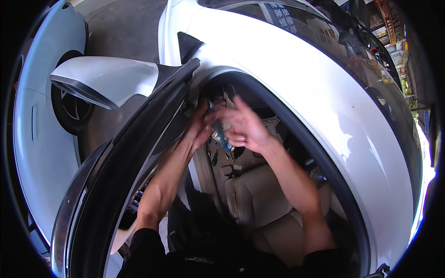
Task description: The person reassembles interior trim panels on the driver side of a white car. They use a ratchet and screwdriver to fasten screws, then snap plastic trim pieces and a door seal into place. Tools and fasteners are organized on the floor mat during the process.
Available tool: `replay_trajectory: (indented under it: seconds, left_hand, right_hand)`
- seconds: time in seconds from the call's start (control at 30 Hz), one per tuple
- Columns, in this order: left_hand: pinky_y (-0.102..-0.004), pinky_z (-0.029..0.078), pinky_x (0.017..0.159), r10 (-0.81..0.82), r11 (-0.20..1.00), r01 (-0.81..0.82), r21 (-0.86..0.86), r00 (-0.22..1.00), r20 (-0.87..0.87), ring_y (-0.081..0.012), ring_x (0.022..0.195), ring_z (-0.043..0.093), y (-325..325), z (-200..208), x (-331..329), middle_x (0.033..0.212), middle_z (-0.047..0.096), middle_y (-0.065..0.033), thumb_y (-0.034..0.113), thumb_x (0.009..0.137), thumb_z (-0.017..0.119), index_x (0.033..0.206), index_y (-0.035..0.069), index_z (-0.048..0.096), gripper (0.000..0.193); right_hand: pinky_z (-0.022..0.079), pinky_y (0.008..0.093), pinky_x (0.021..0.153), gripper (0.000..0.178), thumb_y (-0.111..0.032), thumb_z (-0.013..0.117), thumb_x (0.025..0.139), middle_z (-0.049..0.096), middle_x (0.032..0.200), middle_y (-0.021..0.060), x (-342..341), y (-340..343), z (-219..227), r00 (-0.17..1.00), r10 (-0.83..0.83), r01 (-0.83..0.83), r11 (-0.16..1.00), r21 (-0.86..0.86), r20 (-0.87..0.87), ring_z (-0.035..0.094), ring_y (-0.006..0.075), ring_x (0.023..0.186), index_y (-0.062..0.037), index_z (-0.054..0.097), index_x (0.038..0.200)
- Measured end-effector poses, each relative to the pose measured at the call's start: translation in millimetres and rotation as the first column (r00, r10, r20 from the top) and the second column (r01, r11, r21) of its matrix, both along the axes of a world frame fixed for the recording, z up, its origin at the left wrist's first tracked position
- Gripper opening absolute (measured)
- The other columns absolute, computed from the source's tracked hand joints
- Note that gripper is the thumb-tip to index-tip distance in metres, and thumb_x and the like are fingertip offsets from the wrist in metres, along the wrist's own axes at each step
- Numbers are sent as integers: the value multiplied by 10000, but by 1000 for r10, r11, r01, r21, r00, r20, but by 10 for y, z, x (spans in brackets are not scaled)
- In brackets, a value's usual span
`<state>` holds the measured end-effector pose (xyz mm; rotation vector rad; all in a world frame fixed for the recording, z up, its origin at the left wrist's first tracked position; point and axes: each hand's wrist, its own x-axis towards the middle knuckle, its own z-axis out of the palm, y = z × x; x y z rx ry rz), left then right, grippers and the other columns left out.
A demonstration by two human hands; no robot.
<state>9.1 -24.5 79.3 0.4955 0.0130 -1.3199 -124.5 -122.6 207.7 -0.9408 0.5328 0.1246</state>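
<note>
Both my hands reach into the front door opening of a white car (315,78), near the hinge side. My left hand (198,125) is raised there, its fingers curled at a small shiny, dark thing (214,104) whose kind I cannot make out. Blurred by motion, my right hand (248,129) is just to the right and overlaps the left fingertips. Its thumb and fingers are spread, with no held thing showing. Behind and below the hands, a teal-blue thing (220,134) shows in part; I cannot tell what it is.
An open door (125,153) with a white side mirror (116,78) stands left of my arms. Beige seats (266,194) lie inside, below my right forearm. Several small loose items, one a dark green tool-like piece (214,160), lie by the sill. A pale blue car (37,125) is parked at the left.
</note>
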Motion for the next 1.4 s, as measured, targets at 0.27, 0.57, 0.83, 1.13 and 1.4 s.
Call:
replay_trajectory:
  seconds: [0.27, 0.57, 0.83, 1.13, 1.4]
  left_hand:
    - [-364, 556, 933, -23, 999, 23, 23, 1000, 9, -168, 976, 711, 35, -167, -32, 1155, 755, -18, 448, 1130, 552, 1245, 81, 673, 403]
    - [-322, 503, 1005, -65, 986, 69, -150, 997, 29, -129, 1003, 633, -12, -101, 8, 1328, 715, -84, 427, 1155, 504, 1466, 30, 589, 512]
    - [-350, 506, 988, -99, 902, 77, -424, 995, -29, -128, 998, 645, -38, -268, 15, 1289, 720, -68, 462, 1148, 502, 1474, 44, 579, 535]
    - [-320, 502, 934, -8, 995, 14, -100, 998, 60, -174, 935, 627, -68, -541, -31, 1330, 690, -81, 422, 1146, 532, 1466, 58, 580, 487]
    - [-366, 540, 1019, 1, 999, -3, -47, 999, -37, -161, 1111, 684, -101, -531, -64, 1288, 698, -45, 376, 1129, 571, 1501, 50, 553, 495]
  right_hand:
    - [280, 237, 481, 797, -743, 353, 1080, 627, 1092, 4, -32, 14, -54, 999, -36, 37, 999, 38, -3, 316, 69, 537, -78, 584, 1452]
    - [254, 218, 444, 691, -673, 408, 1101, 713, 1166, 45, 100, -27, -6, 994, -99, 97, 994, 46, 38, 326, 63, 490, -58, 673, 1271]
    - [282, 212, 460, 653, -636, 425, 1118, 706, 1173, 55, 28, 39, 20, 998, -53, 51, 994, -98, -20, 361, 50, 523, -54, 691, 1248]
    - [265, 220, 447, 722, -663, 438, 1100, 707, 1211, 84, 38, -6, -26, 959, 201, -235, 958, -164, -199, 359, 61, 503, -15, 616, 1363]
    - [302, 218, 445, 692, -678, 413, 1104, 723, 1180, 88, 33, 100, -82, 961, 179, -230, 939, -257, -209, 402, 54, 526, -58, 645, 1306]
